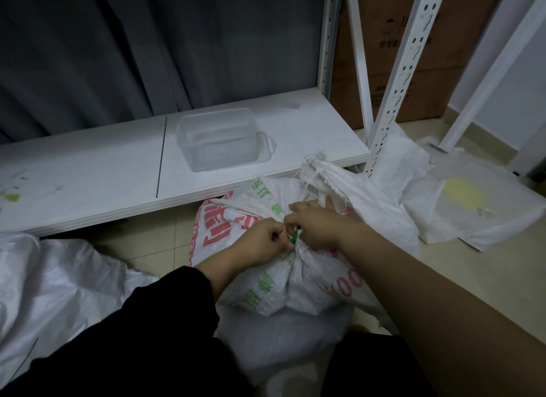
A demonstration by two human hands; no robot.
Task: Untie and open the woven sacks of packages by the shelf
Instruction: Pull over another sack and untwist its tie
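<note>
A white woven sack (266,281) with red and green print lies on the floor in front of the low shelf. Its neck is gathered and bound by a green tie (293,239); the frayed top (319,166) sticks up behind the knot. My left hand (261,243) pinches the green tie from the left with curled fingers. My right hand (314,223) grips the bunched neck and tie from the right. Another white sack (50,281) lies crumpled at the left.
A clear plastic box (221,139) stands on the white bottom shelf board (88,175). White slotted shelf posts (396,80) rise at the right, with a brown carton (461,51) behind. Flat white sacks (461,201) lie on the tiled floor at the right. A dark curtain (147,42) hangs behind.
</note>
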